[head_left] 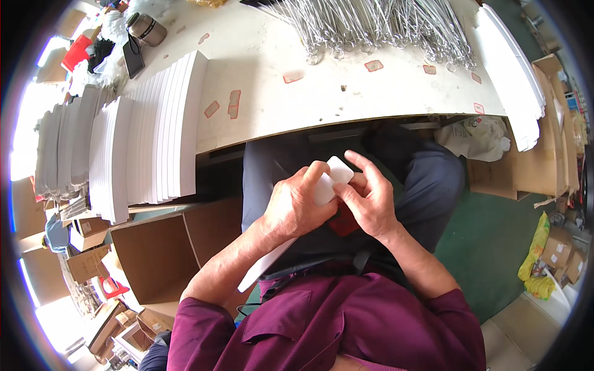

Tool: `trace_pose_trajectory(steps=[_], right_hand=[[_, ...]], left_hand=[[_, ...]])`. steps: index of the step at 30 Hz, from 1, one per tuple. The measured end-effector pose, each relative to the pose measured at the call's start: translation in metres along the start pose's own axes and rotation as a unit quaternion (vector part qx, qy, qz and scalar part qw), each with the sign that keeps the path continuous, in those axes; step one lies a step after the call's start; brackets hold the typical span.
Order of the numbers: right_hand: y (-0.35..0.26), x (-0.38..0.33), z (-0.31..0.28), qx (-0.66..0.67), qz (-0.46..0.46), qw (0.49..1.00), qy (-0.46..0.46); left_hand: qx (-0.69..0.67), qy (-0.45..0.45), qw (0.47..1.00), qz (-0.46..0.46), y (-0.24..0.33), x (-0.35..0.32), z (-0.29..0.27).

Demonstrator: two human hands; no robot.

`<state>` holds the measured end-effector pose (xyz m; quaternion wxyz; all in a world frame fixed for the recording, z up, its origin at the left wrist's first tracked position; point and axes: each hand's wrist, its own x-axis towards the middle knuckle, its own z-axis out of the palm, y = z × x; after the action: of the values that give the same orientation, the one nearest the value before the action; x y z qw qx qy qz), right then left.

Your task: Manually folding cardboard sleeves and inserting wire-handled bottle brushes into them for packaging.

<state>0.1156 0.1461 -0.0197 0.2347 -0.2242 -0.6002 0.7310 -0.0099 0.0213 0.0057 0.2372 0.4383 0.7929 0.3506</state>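
Observation:
A long, narrow white carton (266,266) slants across my lap, its lower end beside my left forearm. My left hand (296,207) is closed around it near its upper end, hiding its middle. There a white end flap (340,171) with rounded corners stands out from the carton. My right hand (371,201) has its thumb and bent fingers at this flap, pinching its edge, while the index finger reaches past it. What lies under the right fingers is hidden. Below the hands a dark red patch (344,222) shows on my lap.
On the table (260,80), white cartons (154,136) stand in rows at left and more white pieces (510,80) lie at right. Many metal rods with ringed ends (377,31) lie at the back. A flask (146,29) stands far left. An open cardboard box (154,253) sits beside my left leg.

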Motion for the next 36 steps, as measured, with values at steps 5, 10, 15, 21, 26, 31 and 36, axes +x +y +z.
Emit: trace_pose_trajectory(steps=[5,10,15,21,26,31,36], right_hand=[[-0.006,0.003,-0.007,-0.206,-0.049,0.975,-0.070],[-0.002,0.004,-0.007,-0.245,-0.133,0.959,-0.060],[-0.005,0.005,-0.003,-0.146,-0.014,0.987,-0.058],[-0.011,0.010,-0.002,-0.076,0.095,0.991,-0.057],[-0.004,0.011,0.003,-0.064,0.121,0.990,-0.033],[-0.006,0.013,0.001,-0.036,0.123,0.991,-0.035],[-0.009,0.018,-0.002,-0.002,0.177,0.984,-0.033]], left_hand=[[0.011,0.000,1.000,-0.011,-0.001,-0.002,0.006],[-0.002,0.003,0.998,-0.056,0.006,-0.005,0.005],[0.050,0.017,0.998,-0.036,0.000,-0.006,0.010],[0.077,0.022,0.996,-0.027,0.001,-0.007,0.010],[0.080,0.034,0.996,-0.002,0.001,-0.009,0.015],[0.113,0.064,0.991,-0.002,0.007,-0.010,0.013],[0.105,0.028,0.993,-0.052,0.000,-0.011,0.012]])
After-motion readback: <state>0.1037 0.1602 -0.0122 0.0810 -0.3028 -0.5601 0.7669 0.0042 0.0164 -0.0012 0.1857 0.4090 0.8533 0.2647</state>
